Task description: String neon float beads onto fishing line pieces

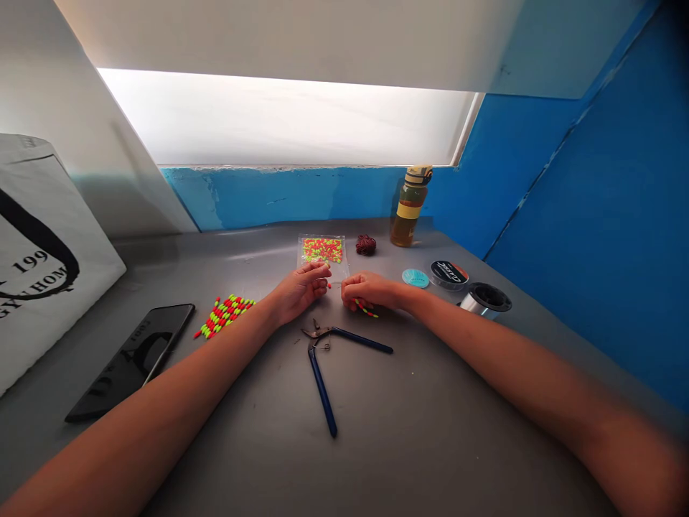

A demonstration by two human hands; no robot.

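My left hand point(306, 289) is closed in a pinch just in front of a clear bag of red and yellow-green beads point(321, 250); a small red bead shows at its fingertips, and what the pinch holds is too small to make out. My right hand point(366, 290) is curled round a short string of red and yellow-green beads point(367, 309), whose end hangs out below the fingers. Left of my left hand lies a patch of beads in rows point(225, 316), partly behind my forearm. Open pliers with blue handles point(323, 380) rest on the table below both hands.
On the grey table point(409, 445) stand a bottle point(409, 212) and a spool of clear line point(481, 301) at the right, near a black round case point(449, 274) and a teal disc point(415, 278). Dark red yarn point(366, 245) lies behind. A phone point(134, 362) and white bag point(48, 251) are left.
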